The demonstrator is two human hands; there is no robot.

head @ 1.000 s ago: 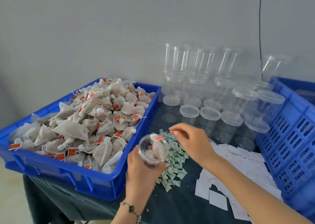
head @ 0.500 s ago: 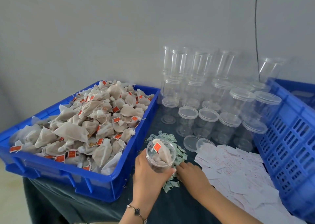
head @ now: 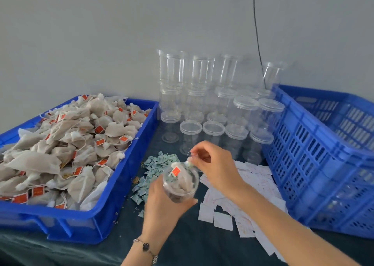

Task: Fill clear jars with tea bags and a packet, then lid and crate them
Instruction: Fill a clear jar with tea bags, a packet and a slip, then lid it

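Jar (head: 180, 182), open-mouthed and holding tea bags with a red tag showing, sits tilted in the left hand (head: 164, 202), whose fingers curl round its lower body, above the dark cloth at the centre of the table. At its one o'clock the right hand (head: 214, 164) pinches a small packet (head: 190, 164) between thumb and fingertips right at the rim, so the packet step looks to be in hand; next it wants dropping inside, then a lid. Loose green packets (head: 153, 168) lie at the jar's ten o'clock, white slips (head: 238, 201) at four o'clock. Lidded empty jars (head: 212, 128) stand at twelve, the tea bag tray (head: 125, 185) at nine, the crate (head: 315, 164) at three. Nothing seems to block the way to the crate
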